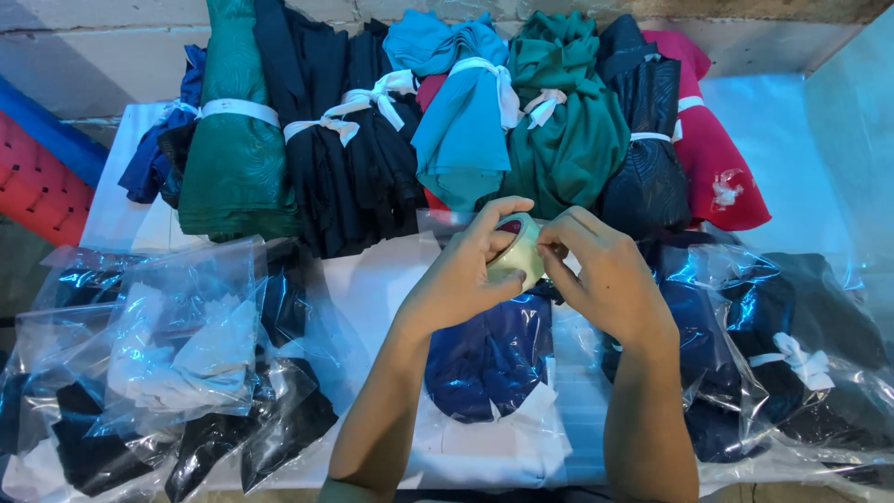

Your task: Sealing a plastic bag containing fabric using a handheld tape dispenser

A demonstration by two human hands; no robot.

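Observation:
My left hand (pixel 466 270) grips a roll of clear tape (pixel 518 250), thumb over its top. My right hand (pixel 601 270) meets it from the right, fingertips pinched at the roll's edge. Both hands hover above a clear plastic bag holding folded dark blue cloth (pixel 489 359), which lies on a white sheet (pixel 372 289) on the table.
Rolled cloth bundles tied with white strips line the back: green (pixel 233 149), black (pixel 354 158), light blue (pixel 461 130), dark green (pixel 568 130), red (pixel 712 158). Bagged dark garments pile at left (pixel 177 363) and right (pixel 792 354). A red and blue object (pixel 37 177) sits at far left.

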